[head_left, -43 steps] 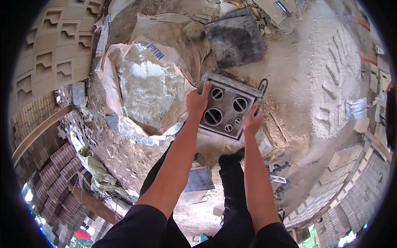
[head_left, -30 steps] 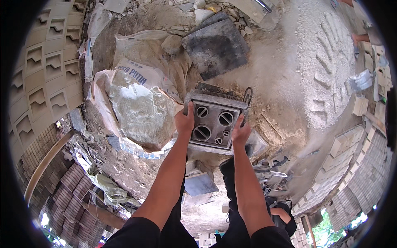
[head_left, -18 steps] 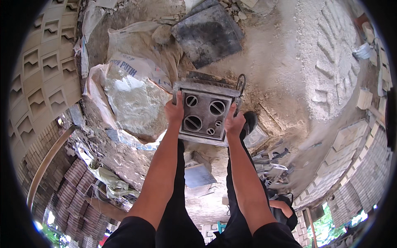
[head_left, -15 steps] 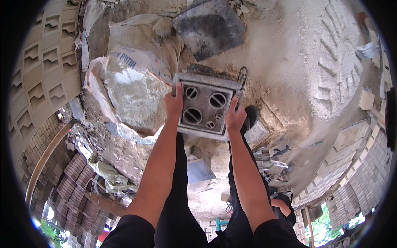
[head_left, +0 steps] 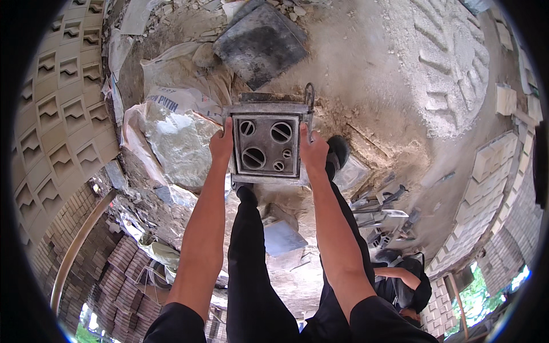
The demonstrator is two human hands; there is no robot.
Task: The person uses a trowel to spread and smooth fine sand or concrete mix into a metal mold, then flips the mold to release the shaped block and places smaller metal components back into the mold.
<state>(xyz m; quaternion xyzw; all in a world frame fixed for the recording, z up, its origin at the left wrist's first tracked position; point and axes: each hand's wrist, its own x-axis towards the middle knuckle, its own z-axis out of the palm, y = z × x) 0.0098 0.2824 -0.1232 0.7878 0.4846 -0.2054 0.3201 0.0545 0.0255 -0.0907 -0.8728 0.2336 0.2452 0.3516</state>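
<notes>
A square grey metal mould hangs out in front of me, between my two hands. Its face carries several round openings of different sizes, each crossed by a slanted bar. My left hand grips its left side, thumb lying along the edge. On the opposite side, my right hand is closed round the edge, just below a metal loop at the top right corner. Both arms are stretched out. The underside of the mould is hidden, so I cannot tell how far it is off the ground.
A torn sack of pale powder stands left of the mould. Beyond it lies a dark square plate. White powder is spread at far right. Patterned blocks line the left. Tools and a seated person are at lower right.
The mould has turned from a slight tilt to nearly straight and sits further left in view. Both hands keep their grip. The whole view has shifted, showing more of the person at lower right.
</notes>
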